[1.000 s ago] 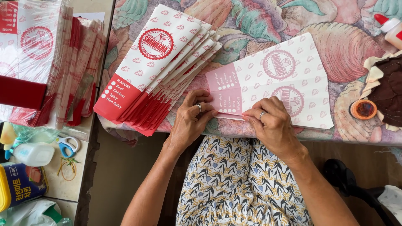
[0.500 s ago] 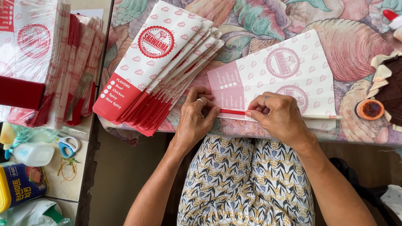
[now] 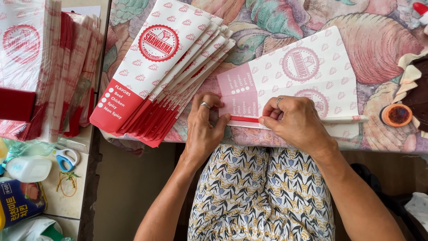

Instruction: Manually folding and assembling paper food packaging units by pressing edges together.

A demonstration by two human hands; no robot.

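My left hand (image 3: 204, 129) rests on the near edge of the table (image 3: 276, 20), fingers together and pressed flat on the left end of the paper sheet (image 3: 312, 76), thumb at the red strip (image 3: 244, 119) along its folded edge. My right hand (image 3: 296, 122) lies just beside it, fingers curled and closed on the same fold, fingertips pinching the sheet at the strip. The sheet is white with pink printed emblems and a pink panel on its left part; it lies flat on the patterned tablecloth, near edge at the table's rim, directly in front of me. A fanned stack (image 3: 165, 67) of red-and-white printed sleeves lies to the left, its lower corner overhanging the rim, close to my left hand but not touching it. Further left, a wrapped bundle (image 3: 31, 58) of similar sleeves sits on a side surface, with scissors (image 3: 67, 157) and a plastic bottle (image 3: 29, 168) below it. An orange lid (image 3: 397, 115) sits at the right.
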